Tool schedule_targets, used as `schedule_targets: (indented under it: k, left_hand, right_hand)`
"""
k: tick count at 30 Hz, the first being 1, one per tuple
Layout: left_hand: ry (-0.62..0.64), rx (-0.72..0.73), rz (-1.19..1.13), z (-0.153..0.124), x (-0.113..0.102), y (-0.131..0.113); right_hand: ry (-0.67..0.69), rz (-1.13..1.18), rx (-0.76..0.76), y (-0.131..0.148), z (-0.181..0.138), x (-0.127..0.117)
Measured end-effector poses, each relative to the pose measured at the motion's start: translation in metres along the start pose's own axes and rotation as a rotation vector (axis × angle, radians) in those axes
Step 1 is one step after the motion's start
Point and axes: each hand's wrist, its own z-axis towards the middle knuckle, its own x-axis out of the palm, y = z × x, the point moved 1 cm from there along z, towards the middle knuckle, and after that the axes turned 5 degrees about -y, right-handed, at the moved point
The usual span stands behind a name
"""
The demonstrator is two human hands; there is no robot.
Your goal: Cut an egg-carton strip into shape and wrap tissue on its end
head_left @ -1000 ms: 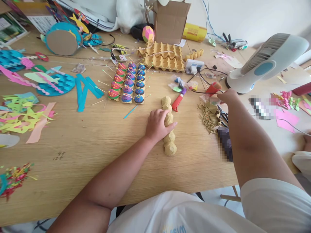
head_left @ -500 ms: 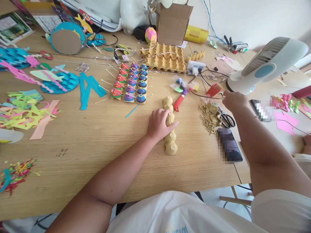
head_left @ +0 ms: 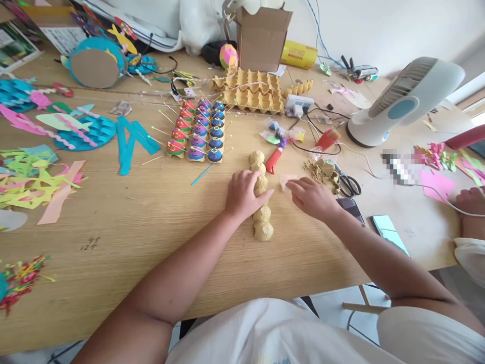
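A strip of tan egg carton (head_left: 262, 215), bumps upward, lies lengthwise on the wooden table. My left hand (head_left: 243, 194) grips it near the middle, fingers over the far side of the hold and thumb stretched across it. Just right of the strip, my right hand (head_left: 313, 198) pinches a small see-through plastic piece (head_left: 286, 183), perhaps a little bag; its exact kind is hard to make out. Beyond the strip lies a red-handled tool (head_left: 273, 161). Torn carton scraps (head_left: 329, 173) and black-handled scissors (head_left: 349, 185) are beyond my right hand.
Painted egg-carton strips (head_left: 197, 144) with pins stand ahead-left. Blue paper strips (head_left: 125, 151) and paper cuttings (head_left: 34, 182) lie left. Egg trays (head_left: 252, 96) are at the back, a white fan (head_left: 401, 108) back right. A phone (head_left: 390, 235) and another person's hand (head_left: 472, 199) are right.
My right hand has come back from near the fan toward the carton strip, now with the see-through plastic piece in its fingers. My left hand keeps its hold on the strip.
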Motion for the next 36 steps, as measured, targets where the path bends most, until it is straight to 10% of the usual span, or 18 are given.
schedule_targets:
  k: [4,7,10,13,22,36]
  left_hand:
    - [-0.006,0.000,-0.010,0.000,0.000,-0.001]
    - [-0.011,-0.006,-0.007,0.000,0.001,0.000]
    - [-0.017,-0.003,-0.013,0.000,0.001,0.000]
    - [-0.012,-0.002,-0.014,0.001,0.001,0.000]
    - [-0.012,-0.004,0.006,0.000,0.002,0.001]
    - [0.002,-0.010,-0.001,0.000,0.002,0.001]
  right_hand:
    - [-0.097,0.115,0.100,-0.032,-0.002,0.001]
    - [-0.335,0.093,0.508,-0.098,0.003,-0.010]
    - [-0.168,0.078,0.930,-0.159,0.014,-0.011]
    - [-0.037,0.131,1.021,-0.185,0.027,-0.005]
    - [-0.048,0.327,1.246,-0.176,0.035,0.001]
    - [-0.417,0.574,1.292,-0.171,0.016,-0.015]
